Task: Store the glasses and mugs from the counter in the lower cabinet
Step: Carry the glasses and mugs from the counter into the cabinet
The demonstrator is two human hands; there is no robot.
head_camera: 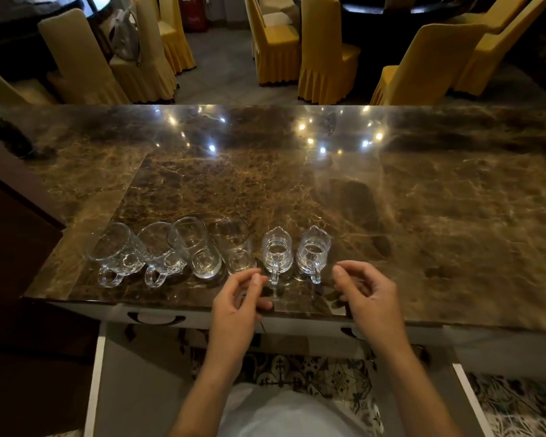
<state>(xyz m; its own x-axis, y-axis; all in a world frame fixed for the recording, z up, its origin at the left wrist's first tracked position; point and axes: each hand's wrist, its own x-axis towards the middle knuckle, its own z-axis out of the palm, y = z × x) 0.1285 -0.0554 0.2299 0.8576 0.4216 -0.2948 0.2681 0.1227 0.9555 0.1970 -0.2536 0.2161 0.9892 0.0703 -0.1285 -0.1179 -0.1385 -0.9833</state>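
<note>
Several clear glass pieces stand in a row near the front edge of the brown marble counter (423,216). From the left: two handled mugs (115,252) (161,250), two plain tumblers (196,247) (234,244), then two small ribbed jugs with handles (275,252) (312,249). My left hand (240,298) hovers just in front of the right tumbler and the left jug, fingers curled and holding nothing. My right hand (364,290) hovers just right of the right jug's handle, fingers apart, also holding nothing. Both lower cabinet doors (98,373) (468,395) below the counter stand swung open.
White drawer fronts with handles (156,318) run under the counter edge. Patterned floor tile (322,373) shows between the open doors. Beyond the counter stand several yellow-covered chairs (325,55) and dark tables. A dark wooden unit (10,222) borders the counter on the left.
</note>
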